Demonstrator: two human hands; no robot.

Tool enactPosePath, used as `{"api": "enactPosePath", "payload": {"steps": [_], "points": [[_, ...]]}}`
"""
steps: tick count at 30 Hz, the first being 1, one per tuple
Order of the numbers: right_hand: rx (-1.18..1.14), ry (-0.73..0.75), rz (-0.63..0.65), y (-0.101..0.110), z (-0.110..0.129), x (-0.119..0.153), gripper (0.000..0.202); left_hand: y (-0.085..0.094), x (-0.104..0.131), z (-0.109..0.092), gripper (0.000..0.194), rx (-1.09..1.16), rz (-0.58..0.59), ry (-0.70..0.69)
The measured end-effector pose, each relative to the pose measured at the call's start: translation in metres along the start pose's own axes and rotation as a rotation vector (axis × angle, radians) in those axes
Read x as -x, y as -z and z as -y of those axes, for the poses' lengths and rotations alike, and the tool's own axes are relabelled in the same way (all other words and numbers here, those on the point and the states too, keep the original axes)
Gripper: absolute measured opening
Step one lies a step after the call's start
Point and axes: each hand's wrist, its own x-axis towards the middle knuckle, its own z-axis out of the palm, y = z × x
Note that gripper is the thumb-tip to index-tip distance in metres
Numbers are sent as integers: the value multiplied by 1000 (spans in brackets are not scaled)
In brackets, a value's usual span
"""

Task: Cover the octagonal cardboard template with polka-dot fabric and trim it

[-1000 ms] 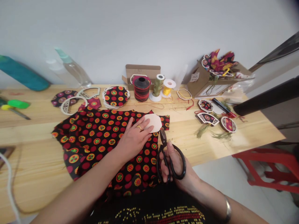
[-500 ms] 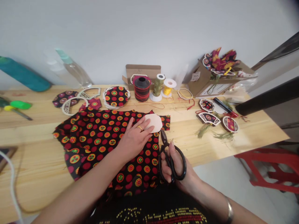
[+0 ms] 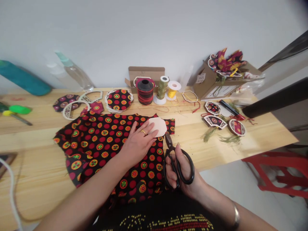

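The left hand (image 3: 138, 141), its fingers extended and slightly parted, rests on a flat white piece with a rounded outline (image 3: 159, 125), which lies near the upper right edge of a black cloth printed with red dots and bright flowers (image 3: 106, 144); the cloth spreads over the pale wooden surface (image 3: 216, 152); the right hand (image 3: 184, 166) has its fingers wrapped around dark metal scissors with black looped handles (image 3: 169, 142), blade tips just beside the white piece. Behind the cloth stand a black-and-red thread spool (image 3: 145, 96); an olive-green thread spool (image 3: 162, 89); a yellow thread spool (image 3: 171, 93).
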Motion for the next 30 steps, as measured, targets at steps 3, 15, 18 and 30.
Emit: {"api": "enactPosePath", "payload": {"steps": [3,15,18,30], "points": [[-10,6,-9,-1,-1,0,73,0,0,0,32,8,6,5],[36,99,-19,-3,-1,2,70,1,-1,0,32,29,31,30],[50,102,-29,-5,-1,3,70,2,-1,-1,32,27,36,31],[598,29,-24,33,27,17,55,0,0,1,31,29,5,16]]}}
